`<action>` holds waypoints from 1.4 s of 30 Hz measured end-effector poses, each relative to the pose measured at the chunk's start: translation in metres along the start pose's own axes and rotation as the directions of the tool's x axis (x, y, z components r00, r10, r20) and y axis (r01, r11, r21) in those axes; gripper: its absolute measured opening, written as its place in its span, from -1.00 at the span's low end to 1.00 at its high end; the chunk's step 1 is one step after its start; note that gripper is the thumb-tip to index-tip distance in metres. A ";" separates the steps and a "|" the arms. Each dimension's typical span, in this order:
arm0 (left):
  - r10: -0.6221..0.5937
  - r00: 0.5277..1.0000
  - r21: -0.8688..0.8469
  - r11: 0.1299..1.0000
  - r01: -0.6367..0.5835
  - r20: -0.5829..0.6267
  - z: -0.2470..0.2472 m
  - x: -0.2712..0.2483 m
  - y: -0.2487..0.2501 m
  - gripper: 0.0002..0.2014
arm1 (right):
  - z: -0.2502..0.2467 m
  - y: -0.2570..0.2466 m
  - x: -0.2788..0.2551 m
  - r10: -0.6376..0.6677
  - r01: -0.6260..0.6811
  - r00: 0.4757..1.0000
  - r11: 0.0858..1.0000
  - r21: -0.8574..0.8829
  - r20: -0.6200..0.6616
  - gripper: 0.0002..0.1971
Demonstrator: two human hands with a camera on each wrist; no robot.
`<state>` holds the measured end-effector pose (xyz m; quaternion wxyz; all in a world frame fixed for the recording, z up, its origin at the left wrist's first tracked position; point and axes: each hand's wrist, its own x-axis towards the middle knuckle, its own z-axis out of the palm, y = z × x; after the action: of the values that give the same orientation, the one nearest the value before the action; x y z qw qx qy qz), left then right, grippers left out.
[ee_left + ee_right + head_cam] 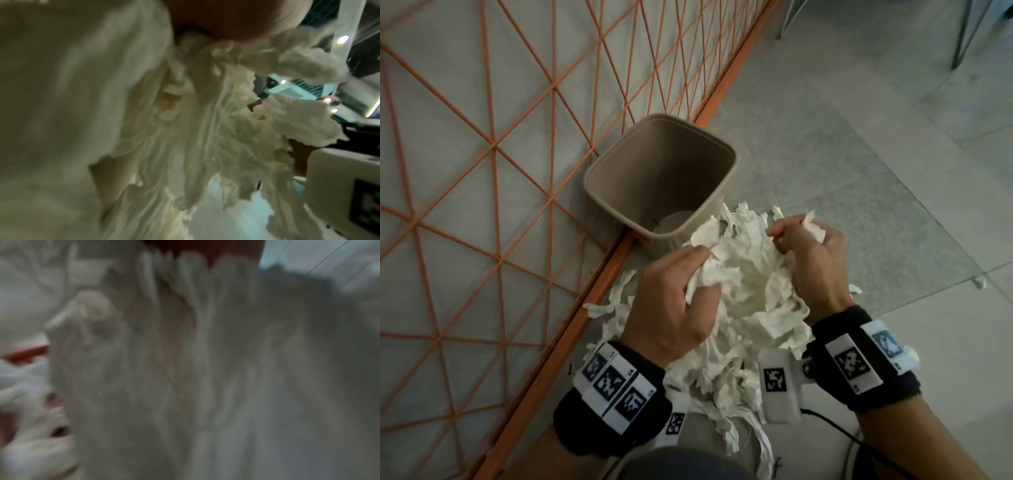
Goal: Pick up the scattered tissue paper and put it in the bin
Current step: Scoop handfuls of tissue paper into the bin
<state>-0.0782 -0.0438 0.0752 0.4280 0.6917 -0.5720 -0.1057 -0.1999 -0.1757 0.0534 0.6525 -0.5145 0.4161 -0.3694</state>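
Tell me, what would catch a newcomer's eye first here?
A big heap of torn white tissue paper fills the middle, gathered between the left hand and the right hand, both gripping it. Just beyond stands an open tan bin against an orange wire fence.

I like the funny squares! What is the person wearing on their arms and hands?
No gloves and no sleeves show. Each wrist has a wide black fabric band carrying white tabs printed with black-and-white square codes. More white coded tabs hang beneath the wrists. A thin black cable trails from under the right wrist.
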 end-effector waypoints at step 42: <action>-0.574 0.804 0.393 0.783 0.483 0.157 0.002 -0.073 -0.120 -0.79 | -0.021 0.102 0.074 0.128 0.037 0.986 0.450 -0.892 0.105 -0.58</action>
<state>-0.0187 0.0168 -0.0365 0.1758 0.8662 -0.4146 -0.2165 -0.1854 -0.2307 -0.0609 0.3265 -0.7957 0.5087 -0.0371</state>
